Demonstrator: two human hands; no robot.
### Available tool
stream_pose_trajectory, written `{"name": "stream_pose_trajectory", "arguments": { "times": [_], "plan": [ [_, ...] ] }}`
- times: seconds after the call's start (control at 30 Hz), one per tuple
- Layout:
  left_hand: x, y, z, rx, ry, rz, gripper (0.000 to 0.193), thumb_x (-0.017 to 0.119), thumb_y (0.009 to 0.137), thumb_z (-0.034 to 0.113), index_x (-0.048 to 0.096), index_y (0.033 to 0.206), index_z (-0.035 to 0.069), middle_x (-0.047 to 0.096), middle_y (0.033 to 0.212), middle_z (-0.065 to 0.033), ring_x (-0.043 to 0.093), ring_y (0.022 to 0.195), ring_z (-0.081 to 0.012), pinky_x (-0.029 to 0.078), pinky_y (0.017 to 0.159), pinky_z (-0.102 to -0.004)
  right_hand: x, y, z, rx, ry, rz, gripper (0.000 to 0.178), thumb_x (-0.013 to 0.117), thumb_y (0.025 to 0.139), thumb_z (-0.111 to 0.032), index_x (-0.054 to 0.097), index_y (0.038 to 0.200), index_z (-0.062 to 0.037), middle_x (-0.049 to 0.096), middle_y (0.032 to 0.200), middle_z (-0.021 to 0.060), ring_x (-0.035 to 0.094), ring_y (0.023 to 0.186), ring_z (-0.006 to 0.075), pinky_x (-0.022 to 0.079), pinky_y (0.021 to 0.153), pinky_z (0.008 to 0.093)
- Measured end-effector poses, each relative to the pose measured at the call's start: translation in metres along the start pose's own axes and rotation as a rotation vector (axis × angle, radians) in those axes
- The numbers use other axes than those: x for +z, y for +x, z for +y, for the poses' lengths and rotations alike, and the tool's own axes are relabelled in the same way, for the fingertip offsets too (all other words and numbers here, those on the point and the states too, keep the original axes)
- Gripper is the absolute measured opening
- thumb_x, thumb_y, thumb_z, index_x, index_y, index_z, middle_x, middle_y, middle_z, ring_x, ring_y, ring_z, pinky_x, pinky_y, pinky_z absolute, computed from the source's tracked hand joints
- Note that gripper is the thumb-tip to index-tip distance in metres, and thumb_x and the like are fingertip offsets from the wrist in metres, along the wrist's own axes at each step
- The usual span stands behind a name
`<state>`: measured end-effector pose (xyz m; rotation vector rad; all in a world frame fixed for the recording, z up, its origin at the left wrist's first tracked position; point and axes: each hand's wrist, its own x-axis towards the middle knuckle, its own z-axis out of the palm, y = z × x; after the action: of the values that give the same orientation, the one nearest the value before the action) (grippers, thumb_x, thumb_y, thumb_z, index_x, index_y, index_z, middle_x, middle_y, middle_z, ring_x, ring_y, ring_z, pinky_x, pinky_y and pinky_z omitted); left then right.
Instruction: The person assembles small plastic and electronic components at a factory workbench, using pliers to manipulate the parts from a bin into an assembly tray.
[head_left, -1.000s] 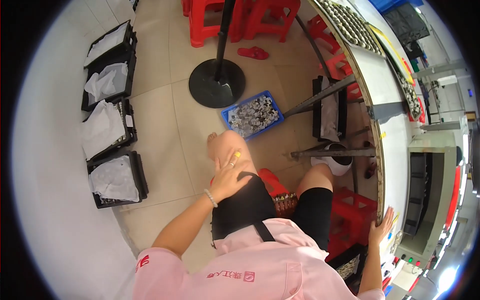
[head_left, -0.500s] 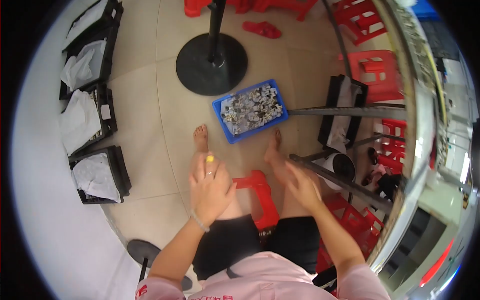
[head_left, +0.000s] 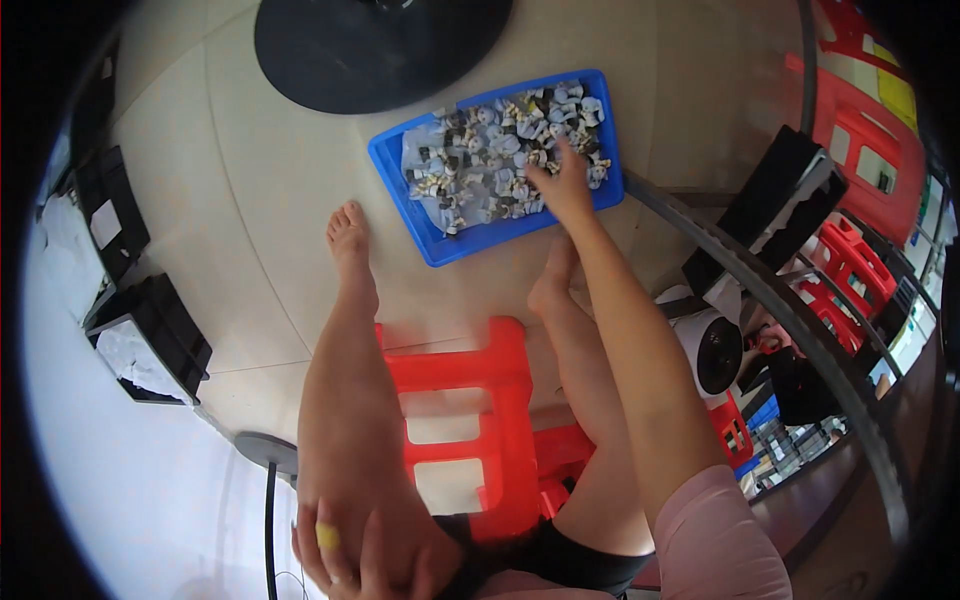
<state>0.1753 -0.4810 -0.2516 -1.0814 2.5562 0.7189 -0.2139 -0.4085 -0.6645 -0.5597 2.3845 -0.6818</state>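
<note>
A blue plastic tray (head_left: 500, 238) lies on the floor in front of my bare feet. It is filled with many small grey-white and dark figurine-like pieces (head_left: 480, 145), partly on clear plastic sheet. My right hand (head_left: 568, 188) reaches down over the tray's right part, thumb and forefinger apart; nothing shows between them, and whether the fingertips touch the pieces cannot be made out. On my left thigh, near the knee, rests my left hand (head_left: 350, 550) with its fingers spread. It has a yellow wrap on one finger and holds nothing.
A red plastic stool (head_left: 510, 400) stands between my legs. Beyond the tray is a round black pedestal base (head_left: 380, 50). Black crates (head_left: 150, 335) line the white wall at left. At right are a dark metal bar (head_left: 760, 260), a black box (head_left: 750, 220) and red stools (head_left: 870, 150).
My view has dropped closer to the floor and the tray. My right hand has gone from above my right knee out to the tray. My left hand has come back onto my thigh.
</note>
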Motion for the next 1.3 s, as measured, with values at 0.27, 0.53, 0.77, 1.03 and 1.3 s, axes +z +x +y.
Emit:
{"name": "stream_pose_trajectory", "arguments": {
  "times": [0.27, 0.53, 0.77, 1.03, 1.3],
  "plan": [
    [0.311, 0.315, -0.136, -0.703, -0.435, 0.118, 0.046, 0.033, 0.097, 0.041, 0.052, 0.118, 0.006, 0.049, 0.127, -0.0115, 0.041, 0.120, -0.0268, 0.030, 0.101, -0.0369, 0.063, 0.032, -0.032, 0.152, -0.372, 0.265, 0.068, 0.074, 0.068, -0.042, 0.050, 0.125, -0.0126, 0.046, 0.126, 0.0197, 0.039, 0.120, 0.0387, 0.036, 0.097, 0.0485],
    [0.351, 0.319, -0.143, -0.705, -0.455, 0.170, 0.044, 0.028, 0.099, 0.041, 0.052, 0.107, 0.005, 0.049, 0.115, -0.0097, 0.037, 0.117, -0.0257, 0.028, 0.102, -0.0354, 0.090, 0.002, -0.048, -0.109, -0.192, 0.302, 0.048, 0.074, 0.063, -0.025, 0.056, 0.105, -0.0135, 0.052, 0.115, 0.0108, 0.047, 0.105, 0.0345, 0.040, 0.085, 0.0505],
    [0.340, 0.319, -0.136, -0.728, -0.509, 0.158, 0.043, 0.030, 0.099, 0.042, 0.052, 0.107, 0.005, 0.047, 0.117, -0.0093, 0.039, 0.114, -0.0254, 0.029, 0.099, -0.0349, 0.111, -0.039, -0.076, -0.175, -0.108, 0.296, 0.038, 0.070, 0.064, -0.014, 0.058, 0.100, -0.0125, 0.048, 0.119, 0.0107, 0.043, 0.111, 0.0368, 0.037, 0.091, 0.0509],
    [0.344, 0.320, -0.147, -0.729, -0.516, 0.141, 0.043, 0.031, 0.099, 0.043, 0.051, 0.108, 0.006, 0.045, 0.119, -0.0103, 0.039, 0.113, -0.0254, 0.030, 0.098, -0.0357, 0.123, -0.080, -0.080, -0.238, -0.005, 0.191, 0.037, 0.064, 0.068, -0.008, 0.058, 0.103, -0.0128, 0.046, 0.123, 0.0107, 0.043, 0.113, 0.0350, 0.036, 0.093, 0.0476],
    [0.337, 0.318, -0.134, -0.679, -0.526, 0.106, 0.044, 0.031, 0.099, 0.042, 0.051, 0.107, 0.004, 0.046, 0.119, -0.0099, 0.040, 0.111, -0.0260, 0.030, 0.097, -0.0360, 0.108, -0.073, -0.050, -0.469, -0.134, -0.026, 0.036, 0.061, 0.070, -0.007, 0.060, 0.105, -0.0136, 0.047, 0.126, 0.0093, 0.043, 0.116, 0.0306, 0.035, 0.094, 0.0475]
  ]
}}
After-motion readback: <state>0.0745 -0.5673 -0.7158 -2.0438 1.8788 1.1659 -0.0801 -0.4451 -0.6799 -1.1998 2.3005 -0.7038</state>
